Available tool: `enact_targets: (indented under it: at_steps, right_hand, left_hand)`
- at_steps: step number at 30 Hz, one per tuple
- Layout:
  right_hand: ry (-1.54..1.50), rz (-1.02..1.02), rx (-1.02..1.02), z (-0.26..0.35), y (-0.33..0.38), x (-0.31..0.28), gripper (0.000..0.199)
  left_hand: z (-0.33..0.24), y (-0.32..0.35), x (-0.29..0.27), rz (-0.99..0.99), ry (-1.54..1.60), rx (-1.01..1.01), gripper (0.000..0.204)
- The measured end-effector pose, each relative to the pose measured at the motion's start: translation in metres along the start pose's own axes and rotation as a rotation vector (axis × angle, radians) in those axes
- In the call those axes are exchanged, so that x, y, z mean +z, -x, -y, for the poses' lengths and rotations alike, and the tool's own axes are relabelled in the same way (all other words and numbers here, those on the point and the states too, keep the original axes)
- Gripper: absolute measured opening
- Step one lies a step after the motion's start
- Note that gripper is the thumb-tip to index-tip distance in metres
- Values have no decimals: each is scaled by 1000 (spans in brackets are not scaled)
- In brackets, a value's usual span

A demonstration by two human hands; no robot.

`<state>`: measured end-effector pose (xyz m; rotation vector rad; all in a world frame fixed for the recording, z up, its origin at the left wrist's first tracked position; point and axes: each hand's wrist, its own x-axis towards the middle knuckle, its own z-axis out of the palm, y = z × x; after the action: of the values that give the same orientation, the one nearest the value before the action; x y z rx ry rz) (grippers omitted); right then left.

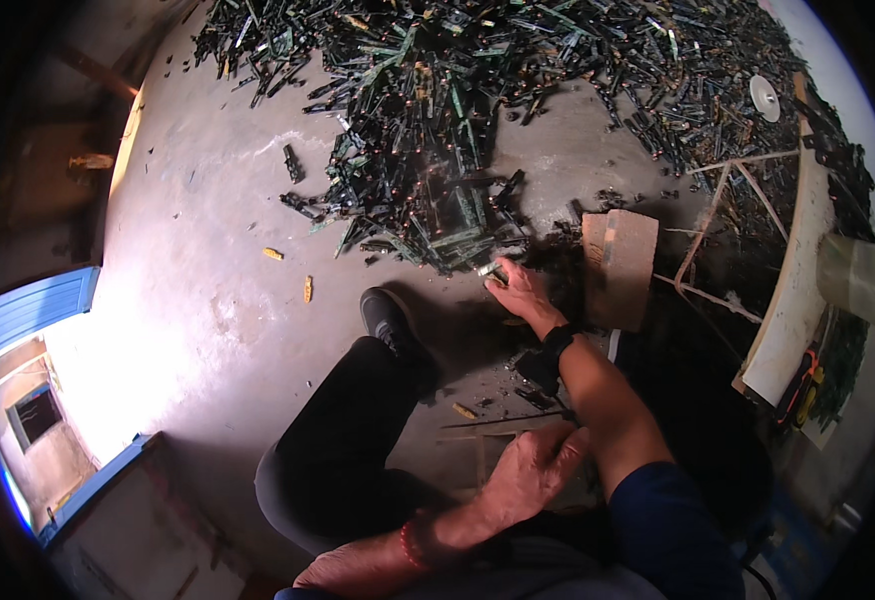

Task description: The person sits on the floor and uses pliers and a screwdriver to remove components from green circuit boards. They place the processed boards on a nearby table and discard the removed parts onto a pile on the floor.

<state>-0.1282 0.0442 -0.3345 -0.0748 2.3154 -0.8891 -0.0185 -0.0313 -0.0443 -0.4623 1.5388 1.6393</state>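
My right hand (pixel 524 294), with a dark band at the wrist, reaches to the near edge of a large heap of dark and green strips (pixel 438 180). Thumb and fingers close on a small pale-green strip (pixel 490 269). My left hand (pixel 533 468), below a red beaded bracelet, is closed in a fist beside my right forearm. Whatever it may hold is hidden by its fingers. Dark scraps (pixel 538 372) lie on the floor between the two hands.
A cardboard piece (pixel 622 262) stands right of my right hand, near a rusty metal frame (pixel 723 215). Orange-handled pliers (pixel 806 378) lie farther right. Yellow pieces (pixel 308 289) are scattered on the concrete floor (pixel 208 230). My shoe (pixel 390 318) rests before the heap.
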Motion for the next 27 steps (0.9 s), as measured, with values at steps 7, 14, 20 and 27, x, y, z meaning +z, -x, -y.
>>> enact_targets:
  at_steps: [7, 14, 20, 27]
  right_hand:
    - [-168, -191, 67, -36, 19, 11, 49]
    - [-67, -39, -66, -20, 3, 0, 59]
    - [195, 105, 41, -1, -17, 8, 60]
    - [-126, -230, -119, -33, -17, 11, 29]
  left_hand:
    - [9, 5, 5, -2, -65, 111, 35]
    - [15, 6, 0, 48, -129, 66, 38]
    - [1, 8, -3, 54, -15, -6, 38]
    - [-2, 3, -9, 82, 15, -56, 35]
